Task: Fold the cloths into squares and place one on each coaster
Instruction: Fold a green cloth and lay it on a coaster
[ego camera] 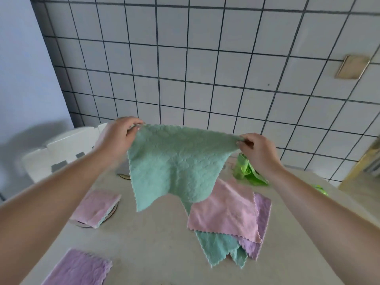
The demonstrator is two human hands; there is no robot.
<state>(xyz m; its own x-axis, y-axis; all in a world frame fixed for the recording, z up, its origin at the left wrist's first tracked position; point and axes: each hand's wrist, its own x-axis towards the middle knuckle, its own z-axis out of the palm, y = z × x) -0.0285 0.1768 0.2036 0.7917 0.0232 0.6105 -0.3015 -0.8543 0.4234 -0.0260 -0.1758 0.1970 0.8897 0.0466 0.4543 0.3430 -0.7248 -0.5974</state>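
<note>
Above table (160, 233), each hand (120, 136) (258, 153) pinches green cloth (174, 161).

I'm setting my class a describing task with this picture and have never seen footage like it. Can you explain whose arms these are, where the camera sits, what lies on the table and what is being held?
There is no machine here. A person wears one wide-angle camera on the head, looking forward and down, so both bare arms reach in from the bottom edge. The left hand and right hand each pinch a top corner of a green cloth, holding it spread in the air above the table; each grip is a pinch.

On the table, at the left, a folded pink cloth sits on a round coaster. Nearer the camera lies a folded purple cloth. At the right is a loose pile of pink, purple and green cloths. Behind it lies something bright green I cannot identify. A white chair stands at the left.
</note>
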